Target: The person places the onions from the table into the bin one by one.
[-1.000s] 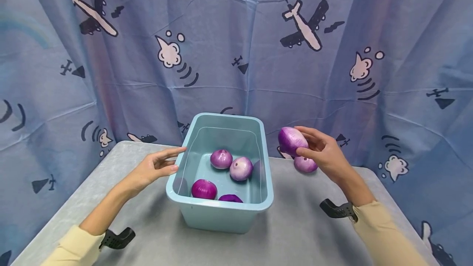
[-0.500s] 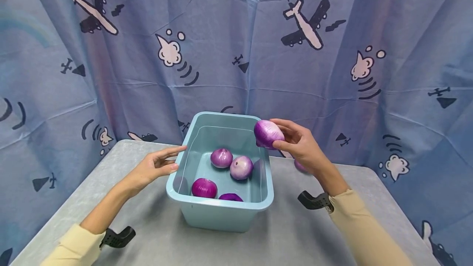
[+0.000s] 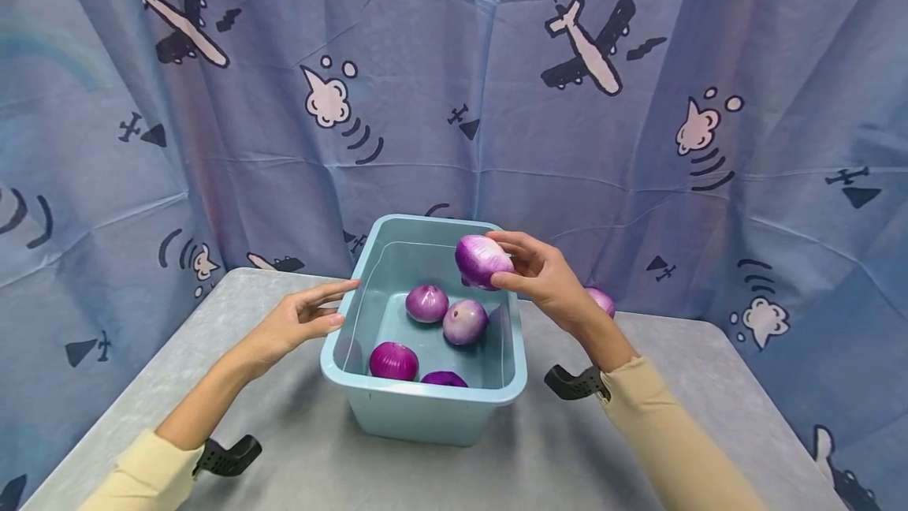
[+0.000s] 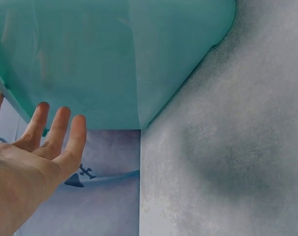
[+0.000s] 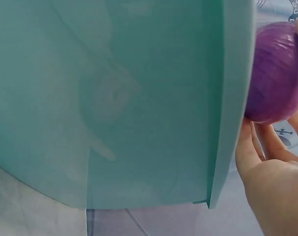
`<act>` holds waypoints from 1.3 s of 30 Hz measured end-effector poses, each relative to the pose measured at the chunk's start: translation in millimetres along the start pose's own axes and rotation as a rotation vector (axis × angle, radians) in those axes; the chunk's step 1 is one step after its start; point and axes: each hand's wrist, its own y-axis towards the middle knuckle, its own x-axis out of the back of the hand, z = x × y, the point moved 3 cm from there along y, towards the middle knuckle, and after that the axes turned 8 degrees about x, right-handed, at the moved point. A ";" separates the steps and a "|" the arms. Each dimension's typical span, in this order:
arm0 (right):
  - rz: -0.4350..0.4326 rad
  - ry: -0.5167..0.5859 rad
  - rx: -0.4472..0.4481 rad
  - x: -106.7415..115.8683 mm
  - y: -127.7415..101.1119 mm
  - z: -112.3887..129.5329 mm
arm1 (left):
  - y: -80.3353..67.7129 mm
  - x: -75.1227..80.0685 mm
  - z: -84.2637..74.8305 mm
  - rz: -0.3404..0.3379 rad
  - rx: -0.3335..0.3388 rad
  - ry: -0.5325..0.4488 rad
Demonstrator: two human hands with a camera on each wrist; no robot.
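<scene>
Four purple onions (image 3: 426, 303) already lie in the pale blue bin (image 3: 397, 408) in the head view, below and between the two hands. A fifth onion (image 3: 482, 261) is gripped by the curled fingers of the right hand (image 3: 542, 278), held over the bin's right rim. One more onion (image 3: 601, 300) sits on the table just behind that wrist, so by the look of it one is being placed and one remains. The left hand (image 3: 294, 320) rests with straight fingers against the bin's left wall. A grey table (image 3: 284, 432) carries everything, backed by a blue curtain (image 3: 426, 101) printed with aeroplanes.

From the left wrist, relaxed fingers (image 4: 58, 132) lie beside the bin wall (image 4: 114, 59).

From the right wrist, fingers (image 5: 259, 157) cup the onion (image 5: 276, 78) beside the rim (image 5: 232, 98).
</scene>
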 end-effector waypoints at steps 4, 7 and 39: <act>0.009 0.015 0.014 1.0 -1.5 0.4 | 0.1 -0.2 1.1 0.005 -0.005 -0.004; 0.010 0.018 0.023 5.2 -4.5 0.6 | 0.2 -0.1 1.5 0.006 -0.007 -0.006; -0.139 -0.313 -0.203 107.2 -101.6 -40.1 | -0.5 -0.8 1.0 0.003 0.006 0.008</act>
